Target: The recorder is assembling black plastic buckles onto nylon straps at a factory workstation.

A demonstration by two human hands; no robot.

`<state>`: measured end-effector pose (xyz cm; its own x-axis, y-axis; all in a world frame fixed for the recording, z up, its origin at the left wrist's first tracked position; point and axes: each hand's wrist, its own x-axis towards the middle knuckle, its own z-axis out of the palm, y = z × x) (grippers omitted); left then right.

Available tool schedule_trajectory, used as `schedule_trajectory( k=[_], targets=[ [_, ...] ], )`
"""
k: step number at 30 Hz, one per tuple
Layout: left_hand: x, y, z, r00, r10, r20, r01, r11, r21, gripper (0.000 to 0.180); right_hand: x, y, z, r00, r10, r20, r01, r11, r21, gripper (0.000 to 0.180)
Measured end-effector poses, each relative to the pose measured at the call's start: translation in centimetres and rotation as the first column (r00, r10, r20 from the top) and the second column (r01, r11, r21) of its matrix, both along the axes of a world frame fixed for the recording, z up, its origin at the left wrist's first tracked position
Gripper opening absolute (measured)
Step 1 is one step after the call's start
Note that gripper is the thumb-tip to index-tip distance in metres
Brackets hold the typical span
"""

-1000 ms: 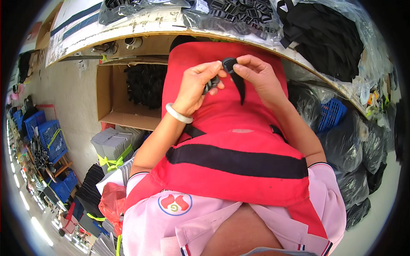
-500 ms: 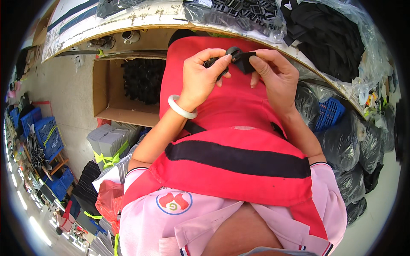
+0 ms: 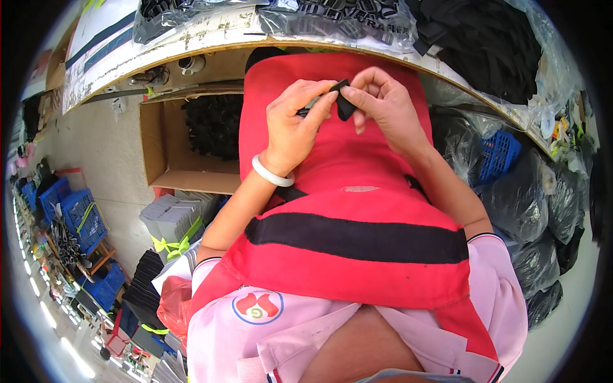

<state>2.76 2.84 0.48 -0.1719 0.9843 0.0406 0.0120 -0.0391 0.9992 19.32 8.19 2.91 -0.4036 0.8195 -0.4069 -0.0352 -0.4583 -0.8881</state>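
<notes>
Over my red apron (image 3: 345, 159), both hands meet on a small black strap piece (image 3: 343, 101). My left hand (image 3: 295, 121), with a white bangle (image 3: 271, 173) on the wrist, pinches its left end together with a thin dark part. My right hand (image 3: 383, 108) pinches the strap's right side between thumb and fingers. The piece hangs folded between the fingertips, just below the edge of the wooden workbench (image 3: 211, 35).
Clear bags of black parts (image 3: 338, 16) lie on the bench. An open cardboard box (image 3: 191, 137) of black pieces sits on the floor to the left. Bundled grey stacks (image 3: 175, 220), blue crates (image 3: 70, 210) and dark plastic bags (image 3: 530, 204) surround me.
Both hands have stayed together on the strap and shifted slightly down in view. The fingers have re-pinched it, so the piece now hangs folded between the fingertips.
</notes>
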Motion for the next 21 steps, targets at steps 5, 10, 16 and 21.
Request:
schedule_trajectory(
  k=[5, 10, 16, 21],
  targets=[
    [-1.1, -0.3, -0.1, 0.994, -0.068, -0.084, 0.081, 0.985, 0.154, 0.017, 0.0, 0.3, 0.6, 0.992, -0.081, -0.098, 0.081, 0.997, -0.004, 0.017],
    [-1.4, -1.3, 0.8, 0.961, -0.164, -0.224, 0.208, 0.959, 0.19, 0.021, 1.8, 1.7, 0.1, 0.956, 0.293, 0.003, -0.292, 0.954, -0.067, 0.021],
    [-1.4, -2.1, 0.6, 0.96, -0.193, -0.202, 0.235, 0.949, 0.21, 0.023, 1.2, 0.9, -0.5, 0.986, 0.16, 0.038, -0.164, 0.966, 0.198, 0.014],
    [-1.8, -2.7, 0.8, 0.96, -0.194, -0.204, 0.238, 0.946, 0.22, 0.017, 0.4, 0.5, -0.1, 0.987, 0.158, -0.026, -0.154, 0.981, 0.116, 0.011]
  ],
)
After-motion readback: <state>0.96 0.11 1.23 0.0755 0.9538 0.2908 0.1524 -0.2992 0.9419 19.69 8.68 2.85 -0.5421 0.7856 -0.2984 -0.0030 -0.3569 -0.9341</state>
